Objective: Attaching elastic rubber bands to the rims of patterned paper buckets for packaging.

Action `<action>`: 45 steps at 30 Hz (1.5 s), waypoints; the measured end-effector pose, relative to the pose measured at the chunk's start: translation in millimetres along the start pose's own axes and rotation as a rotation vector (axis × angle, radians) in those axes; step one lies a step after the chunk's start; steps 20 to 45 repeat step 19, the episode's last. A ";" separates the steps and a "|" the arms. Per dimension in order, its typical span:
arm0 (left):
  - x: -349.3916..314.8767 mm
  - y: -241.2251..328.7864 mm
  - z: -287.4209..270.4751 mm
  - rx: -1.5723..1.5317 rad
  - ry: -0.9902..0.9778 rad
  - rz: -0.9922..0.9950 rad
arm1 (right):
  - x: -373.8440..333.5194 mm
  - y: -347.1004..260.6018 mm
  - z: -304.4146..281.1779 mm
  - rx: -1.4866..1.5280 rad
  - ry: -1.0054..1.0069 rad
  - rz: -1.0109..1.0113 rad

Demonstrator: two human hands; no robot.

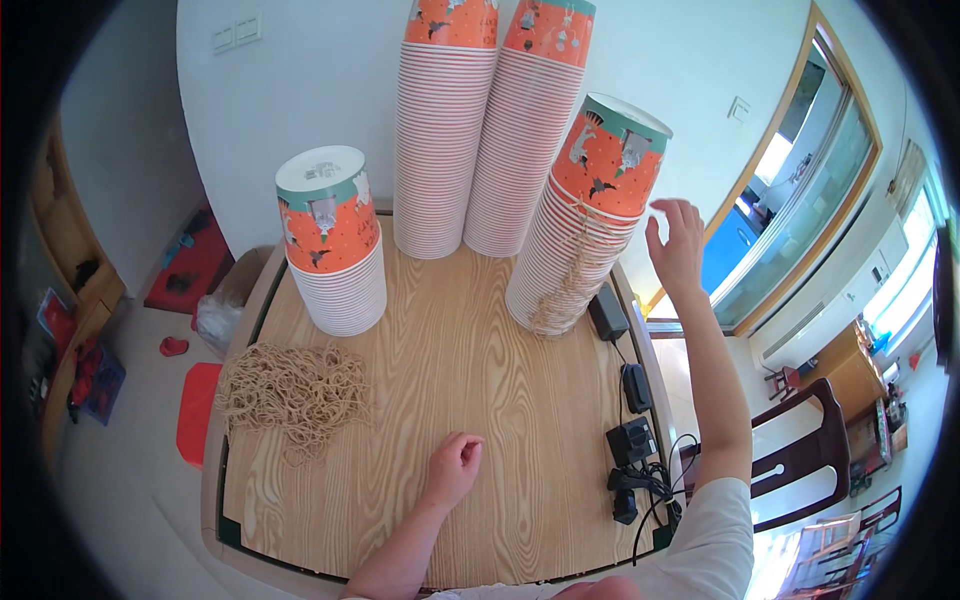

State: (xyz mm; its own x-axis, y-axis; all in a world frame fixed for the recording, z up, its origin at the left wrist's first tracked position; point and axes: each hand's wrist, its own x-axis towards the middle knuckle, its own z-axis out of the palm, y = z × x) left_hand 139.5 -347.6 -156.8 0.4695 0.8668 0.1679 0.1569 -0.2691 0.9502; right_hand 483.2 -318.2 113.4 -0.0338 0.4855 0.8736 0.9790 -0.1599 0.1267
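My left hand (456, 468) is closed at the near middle of the wooden table (420, 400), fingers curled in and nothing showing in them. My right hand (678, 240) is raised at the right, thumb and fingers apart and bent, just beside a tall stack of upside-down paper tubs (585, 225). Orange and green print covers the top tub; white rims show below. Brown string (565, 290) hangs in loops down this stack's side. A tangled heap of brown string (295, 395) lies at the left, in front of a shorter tub stack (335, 245).
Two taller tub stacks (445, 150) (525, 150) stand at the back against the white wall. Black power adapters and cables (632, 440) lie along the right edge. Beyond them is a dark wooden chair (800, 465); a red stool (197, 415) is at the left.
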 end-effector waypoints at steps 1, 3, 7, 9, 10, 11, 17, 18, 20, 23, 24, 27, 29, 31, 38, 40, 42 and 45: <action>-0.1 -0.1 0.8 0.000 -0.005 0.004 | 7.1 -6.3 -2.5 0.013 0.008 -0.014; 0.2 0.8 1.0 0.009 -0.009 0.000 | 28.1 -22.2 1.1 0.020 0.139 -0.123; 0.1 -3.9 0.9 0.023 -0.004 0.020 | 76.9 -36.6 11.7 -0.084 0.222 -0.122; 1.1 -4.8 3.1 0.006 -0.008 0.022 | 88.5 -25.8 18.6 -0.152 0.241 -0.111; 1.3 -5.5 3.2 -0.010 -0.005 0.022 | 90.0 -16.2 21.4 -0.124 0.142 -0.052; 1.2 -4.9 3.4 -0.014 -0.006 0.021 | 92.2 -7.9 20.7 -0.100 0.042 0.005; 0.7 -5.8 1.9 -0.028 -0.017 -0.006 | 104.6 23.9 10.5 -0.002 0.039 0.010; 0.9 -6.2 1.8 -0.023 -0.020 0.006 | 106.1 30.2 9.0 0.016 0.040 0.034; 1.0 -6.8 1.3 -0.016 -0.019 0.016 | 106.5 29.0 6.8 0.054 0.004 0.118; 1.0 -6.8 1.3 -0.016 -0.019 0.016 | 106.5 29.0 6.8 0.054 0.004 0.118; 1.0 -6.8 1.3 -0.016 -0.019 0.016 | 106.5 29.0 6.8 0.054 0.004 0.118; 1.0 -6.8 1.3 -0.016 -0.019 0.016 | 106.5 29.0 6.8 0.054 0.004 0.118; 1.0 -6.8 1.3 -0.016 -0.019 0.016 | 106.5 29.0 6.8 0.054 0.004 0.118; 1.0 -6.8 1.3 -0.016 -0.019 0.016 | 106.5 29.0 6.8 0.054 0.004 0.118; 1.0 -6.8 1.3 -0.016 -0.019 0.016 | 106.5 29.0 6.8 0.054 0.004 0.118; 1.0 -6.8 1.3 -0.016 -0.019 0.016 | 106.5 29.0 6.8 0.054 0.004 0.118; 1.0 -6.8 1.3 -0.016 -0.019 0.016 | 106.5 29.0 6.8 0.054 0.004 0.118; 1.0 -6.8 1.3 -0.016 -0.019 0.016 | 106.5 29.0 6.8 0.054 0.004 0.118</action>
